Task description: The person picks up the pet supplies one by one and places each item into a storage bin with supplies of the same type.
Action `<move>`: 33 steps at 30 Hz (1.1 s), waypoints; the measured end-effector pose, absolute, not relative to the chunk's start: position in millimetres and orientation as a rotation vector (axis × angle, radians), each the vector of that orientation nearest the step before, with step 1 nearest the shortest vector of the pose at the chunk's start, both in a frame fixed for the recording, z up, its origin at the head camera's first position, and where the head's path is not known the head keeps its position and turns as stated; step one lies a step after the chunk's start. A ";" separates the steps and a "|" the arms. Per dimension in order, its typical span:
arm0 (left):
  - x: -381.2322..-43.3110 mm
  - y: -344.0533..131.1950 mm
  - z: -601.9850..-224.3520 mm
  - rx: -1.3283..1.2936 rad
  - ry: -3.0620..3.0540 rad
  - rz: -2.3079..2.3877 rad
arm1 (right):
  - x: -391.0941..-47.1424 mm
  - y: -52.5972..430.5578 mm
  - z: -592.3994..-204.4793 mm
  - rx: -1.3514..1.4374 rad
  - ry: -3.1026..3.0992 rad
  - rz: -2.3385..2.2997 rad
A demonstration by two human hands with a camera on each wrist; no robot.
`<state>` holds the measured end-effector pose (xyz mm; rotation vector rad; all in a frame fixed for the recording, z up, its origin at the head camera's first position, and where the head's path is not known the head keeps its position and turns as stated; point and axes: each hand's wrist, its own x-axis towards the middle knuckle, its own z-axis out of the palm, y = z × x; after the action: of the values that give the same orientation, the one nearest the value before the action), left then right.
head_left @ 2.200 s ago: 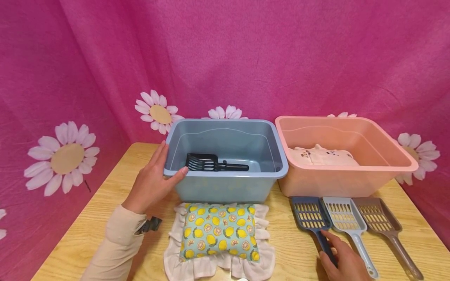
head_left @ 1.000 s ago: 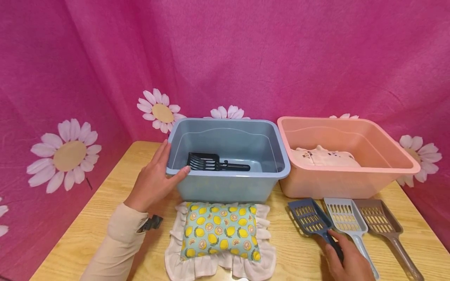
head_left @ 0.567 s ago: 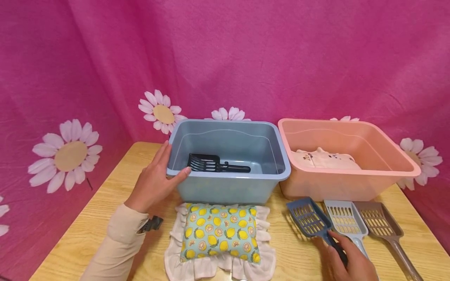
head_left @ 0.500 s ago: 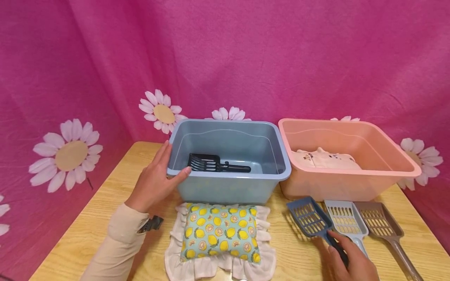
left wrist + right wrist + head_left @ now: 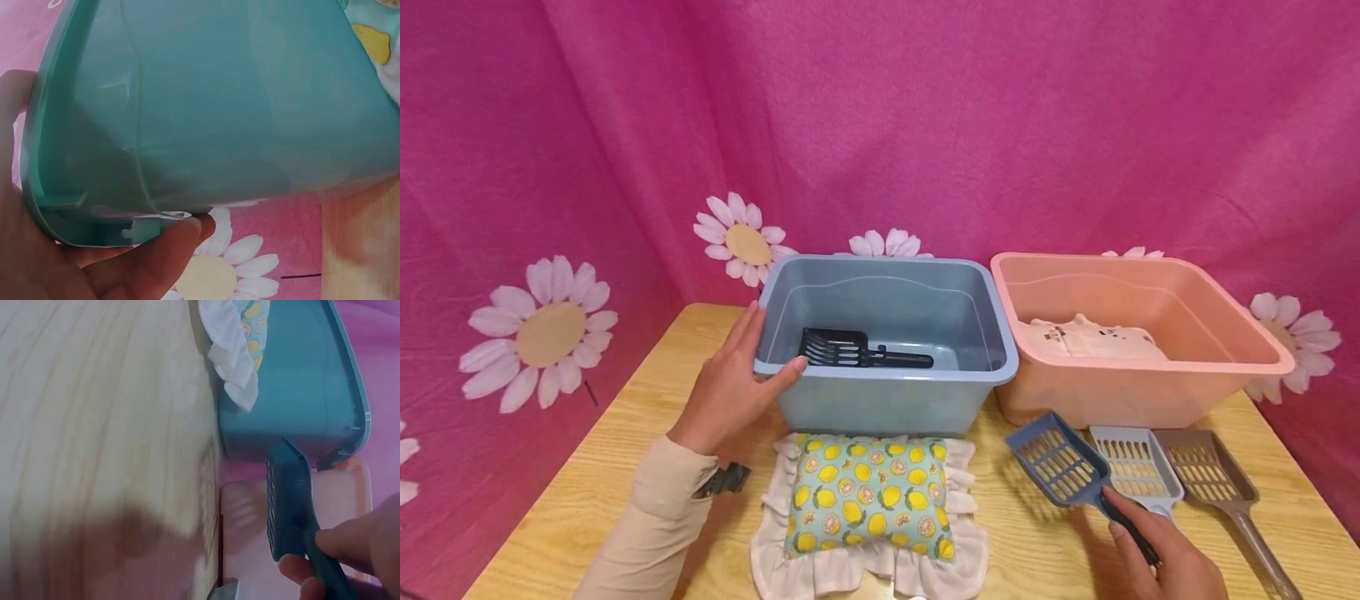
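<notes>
My left hand [image 5: 722,396] grips the near left corner of the blue litter box [image 5: 880,408], thumb on the front rim and fingers bent along the left side. In the left wrist view the fingertips [image 5: 197,228] press under the rim. My right hand [image 5: 1165,554] pinches the black handle of a dark blue litter scoop [image 5: 1081,495]. Its slotted head tilts above the table, casting a shadow, and points at the gap between the boxes; the right wrist view shows it edge-on. A black slotted scoop [image 5: 898,360] lies inside the blue box.
A pink litter box [image 5: 1150,368] stands right of the blue one, holding a pale printed cushion [image 5: 1108,343]. A light grey scoop [image 5: 1174,492] and a brown scoop [image 5: 1236,500] lie at right. A ruffled lemon-print cushion [image 5: 868,500] lies before the blue box on the wooden table [image 5: 1007,550].
My right hand has lifted the dark blue scoop off the table beside the grey one, tilting its head up and leftward while the hand shifts right. My left hand stays on the box corner.
</notes>
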<state>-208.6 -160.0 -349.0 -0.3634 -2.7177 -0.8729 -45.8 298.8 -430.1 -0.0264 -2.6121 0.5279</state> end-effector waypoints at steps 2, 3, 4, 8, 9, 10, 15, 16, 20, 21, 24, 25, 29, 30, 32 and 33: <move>-209.1 -158.9 -348.3 -0.357 -2.719 -0.879 | -45.5 300.8 -427.9 -0.011 -2.600 0.510; -209.2 -158.5 -347.8 -0.353 -2.719 -0.881 | -45.2 301.4 -427.1 -0.007 -2.599 0.511; -208.4 -159.5 -347.6 -0.345 -2.722 -0.882 | -45.2 300.8 -427.0 -0.004 -2.599 0.513; -206.9 -162.2 -346.4 -0.333 -2.730 -0.882 | -44.3 298.5 -426.4 -0.020 -2.580 0.514; -206.8 -162.2 -345.9 -0.331 -2.735 -0.882 | -44.1 298.2 -425.9 -0.025 -2.571 0.513; -206.8 -162.0 -345.4 -0.327 -2.741 -0.880 | -43.8 298.4 -425.2 -0.026 -2.560 0.509; -208.2 -158.9 -342.1 -0.316 -2.744 -0.858 | -44.3 299.0 -421.2 -0.006 -2.499 0.516; -208.7 -157.9 -341.6 -0.317 -2.741 -0.856 | -44.3 298.9 -420.5 -0.005 -2.488 0.524; -210.0 -153.9 -340.1 -0.317 -2.737 -0.845 | -44.1 296.2 -416.2 -0.041 -2.489 0.554; -210.1 -153.2 -339.7 -0.314 -2.741 -0.841 | -44.1 295.1 -415.0 -0.058 -2.499 0.557; -210.4 -150.7 -338.1 -0.300 -2.770 -0.823 | -43.1 293.1 -411.7 -0.106 -2.526 0.553; -210.6 -150.1 -337.8 -0.296 -2.777 -0.818 | -43.0 292.4 -410.9 -0.114 -2.530 0.550; -210.3 -150.0 -337.1 -0.293 -2.802 -0.804 | -42.0 290.6 -407.7 -0.117 -2.508 0.558; -210.4 -150.3 -337.2 -0.292 -2.804 -0.804 | -41.7 290.4 -406.6 -0.117 -2.505 0.567; -210.4 -151.3 -337.5 -0.297 -2.808 -0.805 | -40.8 290.8 -403.9 -0.112 -2.497 0.591; -210.4 -152.0 -337.8 -0.297 -2.812 -0.810 | -40.6 291.6 -402.1 -0.109 -2.498 0.604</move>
<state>-210.4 -152.0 -337.8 -0.2965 -2.8118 -0.8096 -40.6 291.6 -402.1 -0.1091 -2.4977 0.6039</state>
